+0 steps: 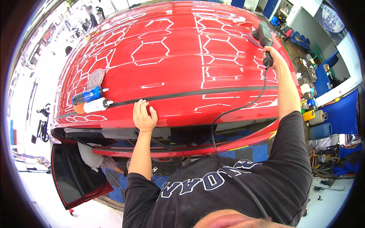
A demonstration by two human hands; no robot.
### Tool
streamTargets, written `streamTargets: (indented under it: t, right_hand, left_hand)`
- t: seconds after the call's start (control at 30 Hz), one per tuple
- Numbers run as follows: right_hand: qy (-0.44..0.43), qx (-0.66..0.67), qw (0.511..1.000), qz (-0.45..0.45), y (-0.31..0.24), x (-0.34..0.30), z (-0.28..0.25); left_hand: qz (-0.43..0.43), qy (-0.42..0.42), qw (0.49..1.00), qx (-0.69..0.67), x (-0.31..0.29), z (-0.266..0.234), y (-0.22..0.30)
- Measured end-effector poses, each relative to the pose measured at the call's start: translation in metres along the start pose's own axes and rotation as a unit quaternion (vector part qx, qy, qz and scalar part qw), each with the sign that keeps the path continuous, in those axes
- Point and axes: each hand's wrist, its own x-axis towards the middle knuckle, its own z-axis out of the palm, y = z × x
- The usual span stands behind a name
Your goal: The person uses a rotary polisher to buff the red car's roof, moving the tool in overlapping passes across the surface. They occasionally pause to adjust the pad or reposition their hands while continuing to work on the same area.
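The glossy red car roof (178, 72) stretches out in front of me, reflecting hexagonal lights. My right hand (274, 57) grips the handle of a dark power polisher (265, 35) at the roof's far right. Its reddish pad lies against the paint, partly hidden by the tool. A black cord (236, 109) runs from the handle back over the roof to my body. Near the roof's edge my left hand (145, 117) rests flat, fingers spread. To its left lie a blue bottle (86, 95), a white bottle (95, 105), an orange pad (79, 109) and a grey fluffy pad (96, 78).
A car door (78, 174) stands open at the lower left, with another person (92, 156) bent beside it. Dark side windows (182, 135) run below the roof edge. Several jugs and a blue drum (320, 131) stand at the right.
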Motion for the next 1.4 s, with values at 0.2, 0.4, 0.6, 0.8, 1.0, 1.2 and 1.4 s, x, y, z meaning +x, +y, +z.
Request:
streamTargets:
  t: [0.2, 0.4, 0.6, 0.8, 1.0, 1.2, 1.4]
  right_hand:
    - [-0.079, -0.081, 0.994, 0.005, 0.003, -0.022, 0.084]
    - [-0.15, -0.135, 0.979, 0.021, 0.017, -0.024, 0.178]
    - [-0.209, -0.192, 0.959, -0.01, 0.038, -0.032, 0.28]
    - [-0.258, -0.214, 0.942, -0.002, 0.052, -0.035, 0.357]
    - [-0.263, -0.221, 0.939, -0.008, 0.067, -0.022, 0.413]
    - [-0.253, -0.165, 0.953, -0.024, 0.082, 0.011, 0.453]
    - [-0.285, -0.237, 0.929, 0.0, 0.069, 0.017, 0.441]
  left_hand:
    - [-0.004, -0.001, 1.0, -0.001, 0.001, -0.001, -0.001]
    - [-0.006, 0.004, 1.0, -0.007, 0.0, 0.0, -0.002]
    - [-0.007, -0.003, 1.0, -0.013, 0.0, -0.001, -0.004]
    - [-0.01, 0.003, 0.999, -0.031, 0.002, -0.004, -0.003]
    - [-0.02, 0.005, 0.999, -0.036, 0.003, -0.005, -0.005]
    - [-0.021, -0.001, 0.999, -0.043, 0.006, -0.004, -0.004]
    - [-0.031, 0.0, 0.999, -0.037, 0.0, -0.006, -0.009]
